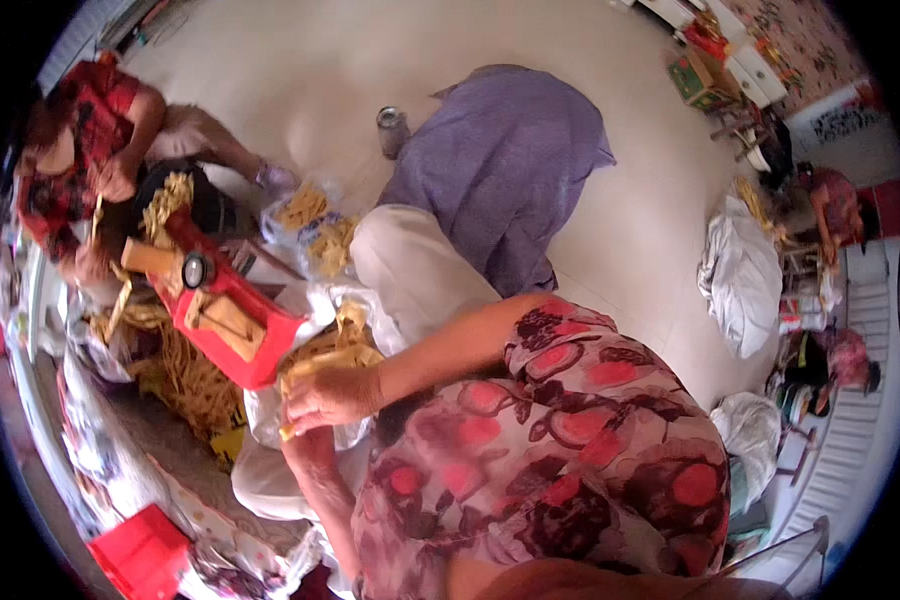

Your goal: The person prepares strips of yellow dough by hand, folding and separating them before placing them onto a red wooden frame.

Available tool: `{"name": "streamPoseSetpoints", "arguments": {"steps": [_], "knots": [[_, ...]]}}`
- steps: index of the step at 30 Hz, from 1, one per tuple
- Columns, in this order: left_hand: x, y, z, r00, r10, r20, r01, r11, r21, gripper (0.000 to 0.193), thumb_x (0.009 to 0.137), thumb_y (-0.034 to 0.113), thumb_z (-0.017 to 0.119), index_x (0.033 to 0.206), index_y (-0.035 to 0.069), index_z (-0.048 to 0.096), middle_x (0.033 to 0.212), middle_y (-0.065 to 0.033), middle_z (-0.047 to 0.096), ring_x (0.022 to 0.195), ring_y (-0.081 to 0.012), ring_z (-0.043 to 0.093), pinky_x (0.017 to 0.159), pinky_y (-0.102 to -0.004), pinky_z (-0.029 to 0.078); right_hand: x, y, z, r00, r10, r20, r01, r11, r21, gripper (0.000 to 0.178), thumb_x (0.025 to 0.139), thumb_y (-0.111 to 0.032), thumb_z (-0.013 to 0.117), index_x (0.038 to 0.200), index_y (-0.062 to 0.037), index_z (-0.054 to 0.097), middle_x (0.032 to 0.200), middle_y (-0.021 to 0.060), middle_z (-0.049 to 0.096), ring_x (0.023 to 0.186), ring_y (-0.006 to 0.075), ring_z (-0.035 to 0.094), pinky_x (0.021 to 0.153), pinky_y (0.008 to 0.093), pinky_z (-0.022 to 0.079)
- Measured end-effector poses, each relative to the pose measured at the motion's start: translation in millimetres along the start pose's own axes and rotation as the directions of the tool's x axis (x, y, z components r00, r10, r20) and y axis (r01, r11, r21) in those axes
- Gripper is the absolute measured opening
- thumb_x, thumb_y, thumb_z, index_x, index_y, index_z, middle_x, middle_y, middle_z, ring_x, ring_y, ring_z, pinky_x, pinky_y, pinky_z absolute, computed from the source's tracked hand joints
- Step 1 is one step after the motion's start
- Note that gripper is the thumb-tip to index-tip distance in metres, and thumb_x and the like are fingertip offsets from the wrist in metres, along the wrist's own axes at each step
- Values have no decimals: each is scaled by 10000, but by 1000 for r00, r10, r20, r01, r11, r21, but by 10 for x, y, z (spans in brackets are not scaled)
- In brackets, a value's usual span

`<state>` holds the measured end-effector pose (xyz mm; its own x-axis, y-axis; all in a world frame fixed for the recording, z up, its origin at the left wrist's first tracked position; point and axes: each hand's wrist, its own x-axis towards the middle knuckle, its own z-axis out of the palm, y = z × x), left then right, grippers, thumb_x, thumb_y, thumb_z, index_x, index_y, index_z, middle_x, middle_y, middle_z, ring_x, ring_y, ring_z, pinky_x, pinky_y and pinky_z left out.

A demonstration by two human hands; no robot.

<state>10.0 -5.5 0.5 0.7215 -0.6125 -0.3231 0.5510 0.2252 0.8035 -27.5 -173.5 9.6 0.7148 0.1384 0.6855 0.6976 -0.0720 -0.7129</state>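
My right hand reaches across from the right, its fingers closed on a pale yellow strip that looks like soft sheet material. Just below it comes up my left wrist and hand; the right hand covers its fingers. Beside both hands is a heap of tan strips in a white plastic bag. A red stool stands ahead and to the left, bearing a wooden block, a round black-rimmed object and a bundle of tan strips.
At the left a person in a red and black top handles a tan strip. A large pile of strips lies below the stool. Purple cloth lies beyond my knee, near a jar. White sacks stand at the right.
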Motion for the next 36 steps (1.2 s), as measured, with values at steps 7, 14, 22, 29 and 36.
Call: {"name": "streamPoseSetpoints", "arguments": {"steps": [7,14,22,29,36], "knots": [[131,-987,560,971,-143,192,205,912,-356,417,952,334,395,1263,56,390,1236,-89,450,1158,-177,433,995,-370,361,-567,-568,-681,897,442,21,-437,879,188,238,889,-236,552,799,-16,538,688,137,552,677,320,568,622,391,430],[-254,-445,843,998,-2,66,-44,733,679,208,850,176,548,970,27,628,984,-99,646,915,-166,592,777,-333,454,-517,-352,-434,995,104,-5,-101,950,-294,191,909,-195,493,858,-18,542,757,163,559,738,301,594,598,399,441],[-228,-293,1462,509,814,281,-427,-44,903,402,694,-34,567,1087,45,538,1014,-180,570,880,-369,575,746,-411,488,-513,-614,-732,680,725,105,-602,472,644,196,945,-226,439,1005,-63,530,848,-8,525,684,125,519,559,294,428],[-621,-195,1297,597,701,390,-495,-60,867,425,651,-64,546,1072,-4,527,1007,-173,575,901,-357,572,759,-384,485,-527,-936,-549,594,606,529,-624,-68,778,175,936,-215,462,1027,-79,522,926,29,527,681,178,546,577,333,431],[-491,-361,1188,761,639,110,-439,381,814,297,727,-72,526,1012,9,540,1000,-110,588,922,-242,577,799,-321,465,-463,-977,-640,971,220,89,-172,913,-371,240,810,-214,607,879,-4,512,798,194,551,736,360,564,666,429,446]]}}
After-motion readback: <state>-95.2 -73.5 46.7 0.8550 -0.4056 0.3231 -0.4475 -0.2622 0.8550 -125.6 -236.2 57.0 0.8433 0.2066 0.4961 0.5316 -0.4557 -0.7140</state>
